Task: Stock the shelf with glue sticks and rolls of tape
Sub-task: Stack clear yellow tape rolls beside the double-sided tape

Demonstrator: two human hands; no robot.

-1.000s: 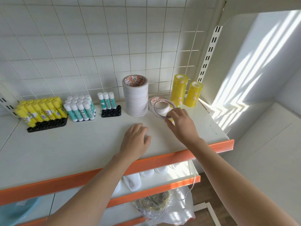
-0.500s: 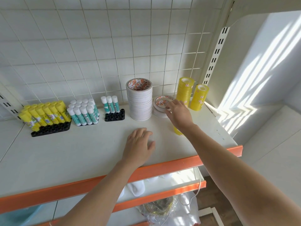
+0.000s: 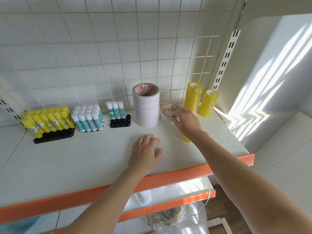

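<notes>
1. Head view, looking down on a white shelf (image 3: 84, 157) with an orange front edge; a wire grid panel (image 3: 101, 56) backs it.
2. Right hand (image 3: 187, 122): fingers extended onto the top of a short stack of white tape rolls (image 3: 166, 115), touching its rim; whether it presses or lightly pinches the top roll cannot be told.
3. Left hand (image 3: 145, 153): lies flat, fingers relaxed, on the bare shelf, holding nothing.
4. Tall stack of white tape rolls (image 3: 146, 105) stands just beside the short stack, on its left.
5. Yellow tape stacks (image 3: 193, 97) stand to the right near the upright; another yellow roll (image 3: 186, 138) shows partly under the right forearm.
6. Glue sticks: yellow (image 3: 47, 120) and teal-labelled (image 3: 87, 119) groups stand in black holders at left (a third holder (image 3: 119, 121) is mostly unfilled).
7. Risk, as judged: withdrawing the right forearm carelessly could knock the yellow roll beneath it toward the shelf edge; a sideways nudge of the short stack could tip the tall one.
</notes>
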